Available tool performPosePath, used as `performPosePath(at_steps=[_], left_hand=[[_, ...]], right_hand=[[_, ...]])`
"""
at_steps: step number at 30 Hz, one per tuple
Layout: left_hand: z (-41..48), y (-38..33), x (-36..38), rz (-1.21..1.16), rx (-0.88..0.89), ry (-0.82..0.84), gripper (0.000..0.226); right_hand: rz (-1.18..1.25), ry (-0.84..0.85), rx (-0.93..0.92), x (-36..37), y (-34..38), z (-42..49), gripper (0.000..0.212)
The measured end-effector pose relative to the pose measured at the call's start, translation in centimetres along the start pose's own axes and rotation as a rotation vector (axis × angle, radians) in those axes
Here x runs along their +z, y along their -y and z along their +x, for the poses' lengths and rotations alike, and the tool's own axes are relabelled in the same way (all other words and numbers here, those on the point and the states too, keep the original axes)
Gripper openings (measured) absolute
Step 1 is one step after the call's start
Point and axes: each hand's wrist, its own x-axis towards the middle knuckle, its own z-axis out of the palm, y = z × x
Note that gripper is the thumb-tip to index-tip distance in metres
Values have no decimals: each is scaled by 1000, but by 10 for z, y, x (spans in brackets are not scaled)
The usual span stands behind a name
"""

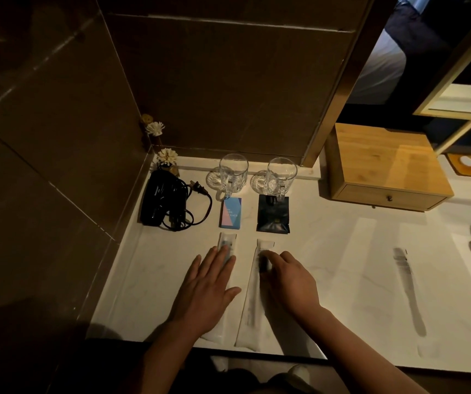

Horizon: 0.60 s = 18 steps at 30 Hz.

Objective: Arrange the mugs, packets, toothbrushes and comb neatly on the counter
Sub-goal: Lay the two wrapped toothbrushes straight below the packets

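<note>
The left hand (210, 285) lies flat and spread on one wrapped toothbrush (226, 245); the right hand (288, 277), fingers curled, presses the neighbouring wrapped toothbrush (252, 305) on the desk (328, 251), mugs (233, 173) beyond.

White counter (328, 251) — mugs (233, 173), packets (231, 213), wrapped toothbrushes (260, 251), perhaps a comb (409, 291).

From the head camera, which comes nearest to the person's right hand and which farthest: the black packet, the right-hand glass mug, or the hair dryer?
From the right hand:
1. Black packet, just beyond the fingers.
2. Right-hand glass mug, farther back by the wall.
3. Hair dryer, far left corner.
</note>
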Motion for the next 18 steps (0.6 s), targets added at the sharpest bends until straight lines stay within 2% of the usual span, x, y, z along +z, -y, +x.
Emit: performPosePath(at_steps=[3, 8, 14, 18], left_hand=[[-1, -1, -3, -37, 3, -15, 71], [-7, 16, -13, -210, -9, -92, 69], [0, 38, -10, -119, 92, -38, 71], [-4, 40, -8, -96, 127, -10, 69]], right_hand=[[41, 5, 23, -2, 1, 1, 43], [97, -56, 175, -6, 2, -2, 50], [88, -53, 295, 0, 27, 8, 55], [278, -54, 388, 6, 34, 13, 55]])
